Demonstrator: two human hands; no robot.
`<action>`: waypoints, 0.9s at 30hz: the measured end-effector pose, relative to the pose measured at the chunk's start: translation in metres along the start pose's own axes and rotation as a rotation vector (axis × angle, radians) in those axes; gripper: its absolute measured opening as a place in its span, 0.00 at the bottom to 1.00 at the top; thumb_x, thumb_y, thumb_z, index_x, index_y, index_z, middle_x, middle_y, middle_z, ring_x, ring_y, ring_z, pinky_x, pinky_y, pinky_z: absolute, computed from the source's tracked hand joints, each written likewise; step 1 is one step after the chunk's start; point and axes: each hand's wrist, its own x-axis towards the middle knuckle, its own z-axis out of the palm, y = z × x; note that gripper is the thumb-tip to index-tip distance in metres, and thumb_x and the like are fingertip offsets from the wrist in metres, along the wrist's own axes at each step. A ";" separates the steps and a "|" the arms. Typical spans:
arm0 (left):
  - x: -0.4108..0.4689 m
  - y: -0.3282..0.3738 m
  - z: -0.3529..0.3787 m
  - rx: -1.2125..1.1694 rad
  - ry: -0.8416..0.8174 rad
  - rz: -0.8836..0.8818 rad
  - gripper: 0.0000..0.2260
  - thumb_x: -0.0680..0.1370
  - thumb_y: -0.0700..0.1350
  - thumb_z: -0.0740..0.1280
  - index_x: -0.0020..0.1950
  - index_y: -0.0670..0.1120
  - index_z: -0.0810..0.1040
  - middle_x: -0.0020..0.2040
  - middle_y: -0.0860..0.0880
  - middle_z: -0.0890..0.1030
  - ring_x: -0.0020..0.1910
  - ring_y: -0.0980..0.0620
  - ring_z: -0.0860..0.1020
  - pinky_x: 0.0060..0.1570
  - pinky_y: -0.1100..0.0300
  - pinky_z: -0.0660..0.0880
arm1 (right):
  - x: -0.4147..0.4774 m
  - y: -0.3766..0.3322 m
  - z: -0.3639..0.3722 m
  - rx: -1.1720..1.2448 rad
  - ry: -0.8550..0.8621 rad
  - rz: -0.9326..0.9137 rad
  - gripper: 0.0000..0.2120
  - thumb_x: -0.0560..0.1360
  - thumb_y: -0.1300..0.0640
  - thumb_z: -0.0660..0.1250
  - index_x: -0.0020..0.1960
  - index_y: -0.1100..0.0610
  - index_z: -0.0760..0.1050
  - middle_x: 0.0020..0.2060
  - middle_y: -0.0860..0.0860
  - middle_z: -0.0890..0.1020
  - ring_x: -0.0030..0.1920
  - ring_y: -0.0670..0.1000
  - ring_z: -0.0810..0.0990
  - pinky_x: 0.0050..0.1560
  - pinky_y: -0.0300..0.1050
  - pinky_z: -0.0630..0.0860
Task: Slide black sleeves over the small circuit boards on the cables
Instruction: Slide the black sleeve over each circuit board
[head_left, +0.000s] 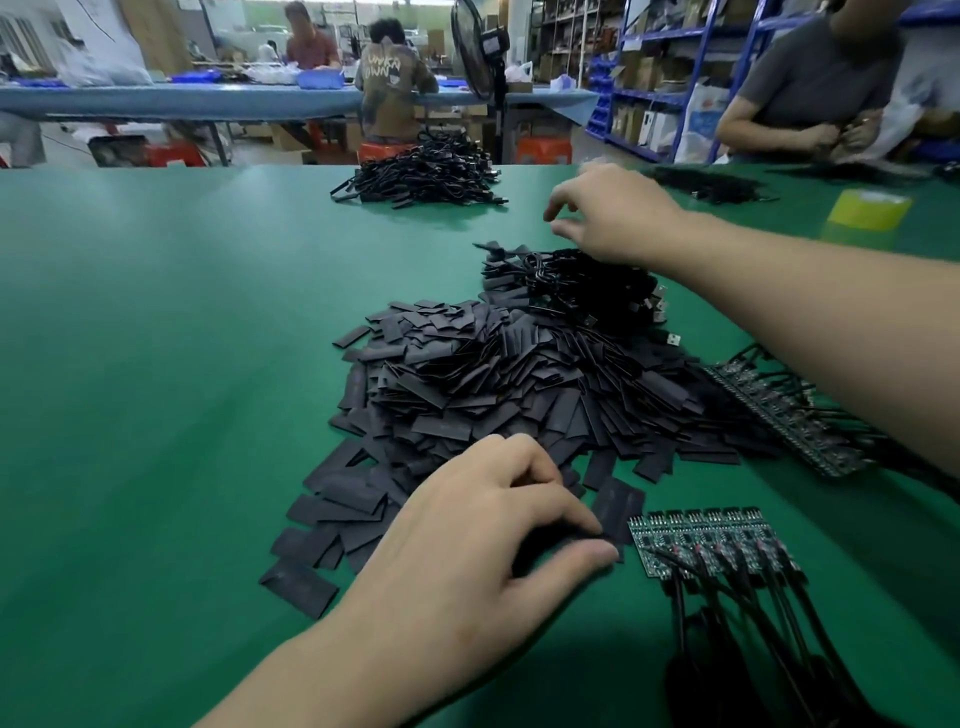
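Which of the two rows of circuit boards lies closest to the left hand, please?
The near row, just right of the left hand, its cables running toward the camera; the other row lies farther back, by the right forearm.

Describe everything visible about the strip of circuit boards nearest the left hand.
The strip of circuit boards is a row of small dark green boards side by side, dotted with tiny components, lying flat on the green table. From its near edge run black cables. Its left end appears to touch a black sleeve pinched by the left hand.
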 end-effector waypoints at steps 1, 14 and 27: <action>0.000 0.000 0.000 0.000 -0.004 -0.004 0.16 0.77 0.67 0.60 0.53 0.61 0.82 0.48 0.62 0.71 0.53 0.61 0.73 0.52 0.67 0.70 | -0.009 -0.005 0.000 0.054 0.026 -0.011 0.11 0.82 0.49 0.65 0.61 0.51 0.81 0.59 0.56 0.78 0.57 0.59 0.78 0.56 0.52 0.74; 0.002 0.002 0.005 -0.011 -0.001 -0.026 0.13 0.77 0.64 0.62 0.52 0.61 0.83 0.47 0.61 0.74 0.52 0.59 0.75 0.52 0.61 0.73 | -0.201 -0.025 -0.063 0.296 -0.539 -0.198 0.16 0.69 0.33 0.66 0.46 0.42 0.82 0.42 0.37 0.84 0.43 0.37 0.81 0.46 0.37 0.78; 0.003 0.008 0.002 -0.137 0.046 -0.027 0.08 0.79 0.56 0.67 0.54 0.57 0.83 0.46 0.60 0.80 0.49 0.60 0.79 0.48 0.66 0.73 | -0.213 -0.031 -0.055 0.687 -0.478 -0.078 0.11 0.69 0.42 0.75 0.44 0.44 0.76 0.38 0.42 0.80 0.38 0.45 0.78 0.41 0.45 0.76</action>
